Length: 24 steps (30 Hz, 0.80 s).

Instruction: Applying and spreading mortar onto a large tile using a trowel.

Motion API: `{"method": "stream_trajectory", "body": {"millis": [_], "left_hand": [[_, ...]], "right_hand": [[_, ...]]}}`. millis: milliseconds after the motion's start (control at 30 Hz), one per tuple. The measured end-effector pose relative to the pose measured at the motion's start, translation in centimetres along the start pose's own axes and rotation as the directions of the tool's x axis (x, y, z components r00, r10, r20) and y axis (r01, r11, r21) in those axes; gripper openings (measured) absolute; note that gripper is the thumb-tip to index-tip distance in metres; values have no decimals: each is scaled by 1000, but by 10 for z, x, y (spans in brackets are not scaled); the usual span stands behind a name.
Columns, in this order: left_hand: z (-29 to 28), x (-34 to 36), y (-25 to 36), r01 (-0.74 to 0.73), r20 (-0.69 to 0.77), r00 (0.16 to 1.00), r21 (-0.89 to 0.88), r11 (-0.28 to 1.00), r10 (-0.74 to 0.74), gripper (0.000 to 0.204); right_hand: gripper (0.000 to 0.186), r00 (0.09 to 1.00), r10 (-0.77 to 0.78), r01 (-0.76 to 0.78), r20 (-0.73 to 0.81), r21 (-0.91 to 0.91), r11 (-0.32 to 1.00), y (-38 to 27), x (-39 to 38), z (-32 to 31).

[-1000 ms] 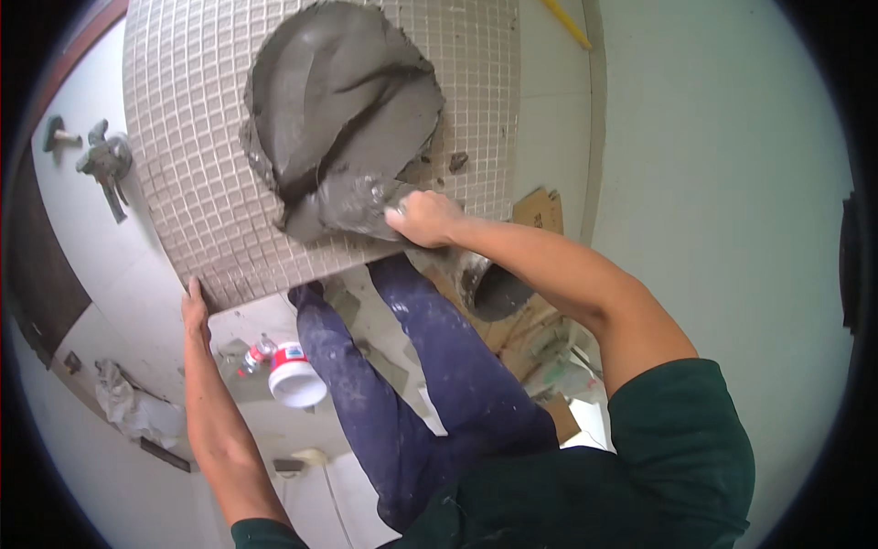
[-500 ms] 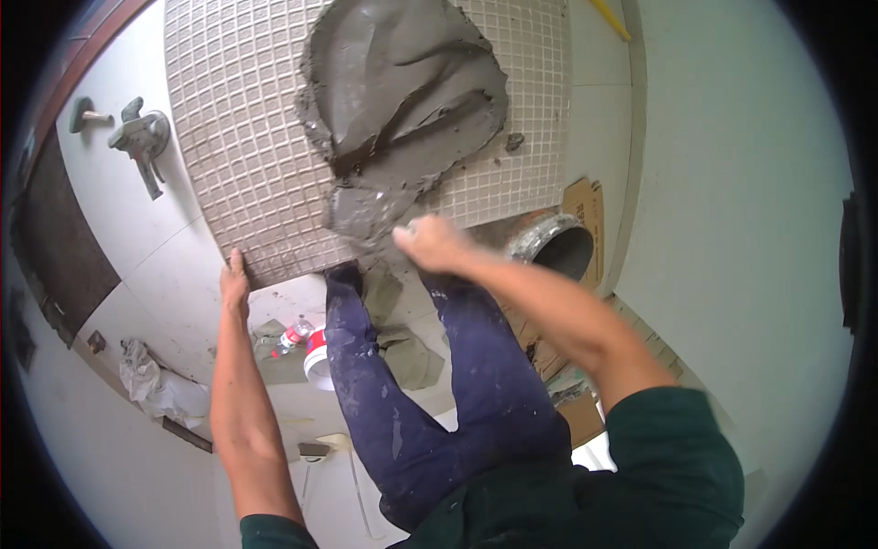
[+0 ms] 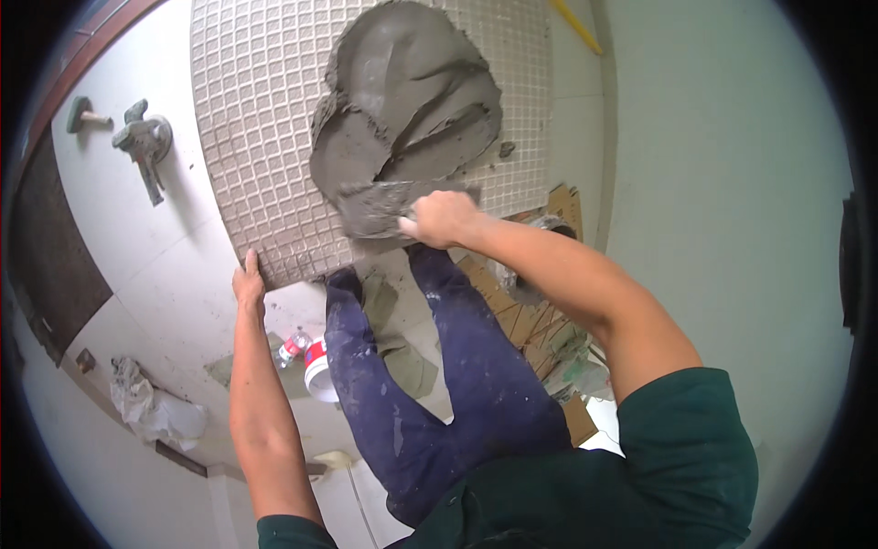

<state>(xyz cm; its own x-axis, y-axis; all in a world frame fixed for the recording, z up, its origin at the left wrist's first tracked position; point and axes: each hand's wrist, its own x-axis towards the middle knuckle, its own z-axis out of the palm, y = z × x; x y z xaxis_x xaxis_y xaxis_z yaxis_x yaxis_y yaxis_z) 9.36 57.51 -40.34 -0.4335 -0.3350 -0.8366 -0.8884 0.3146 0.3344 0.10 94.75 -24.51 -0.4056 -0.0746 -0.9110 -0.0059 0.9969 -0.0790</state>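
grey mortar (image 3: 416,91) sits in a thick mound on the gridded face of a tile (image 3: 247,137), upper middle of the frame. at lower left, a white bucket (image 3: 317,370) with a red band stands beside a clear bottle (image 3: 294,346); a smeared bucket (image 3: 521,287) is partly behind the right forearm (image 3: 558,263); neither bucket's contents can be made out. the right hand (image 3: 444,220), knuckles up, is closed around a trowel (image 3: 373,207) at the mound's lower edge. the left hand (image 3: 248,282), arm nearly straight, touches the tile's lower-left corner; how far its fingers close cannot be told.
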Motion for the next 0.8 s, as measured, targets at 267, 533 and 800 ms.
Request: {"method": "stream_trajectory", "body": {"millis": [267,533,800], "left_hand": [[-4,9,-4,-22,-51,998,33,999,23,69],[4,9,-10,-48,-62,997,-29,998,46,72],[-17,10,-6,58,-18,998,51,997,-58,75]], "right_hand": [[52,846,118,-234,-520,-165,958,165,41,-118],[63,766,520,-116,-378,715,690,245,41,-30],[32,949,229,101,-216,898,427,245,-53,-26]]}}
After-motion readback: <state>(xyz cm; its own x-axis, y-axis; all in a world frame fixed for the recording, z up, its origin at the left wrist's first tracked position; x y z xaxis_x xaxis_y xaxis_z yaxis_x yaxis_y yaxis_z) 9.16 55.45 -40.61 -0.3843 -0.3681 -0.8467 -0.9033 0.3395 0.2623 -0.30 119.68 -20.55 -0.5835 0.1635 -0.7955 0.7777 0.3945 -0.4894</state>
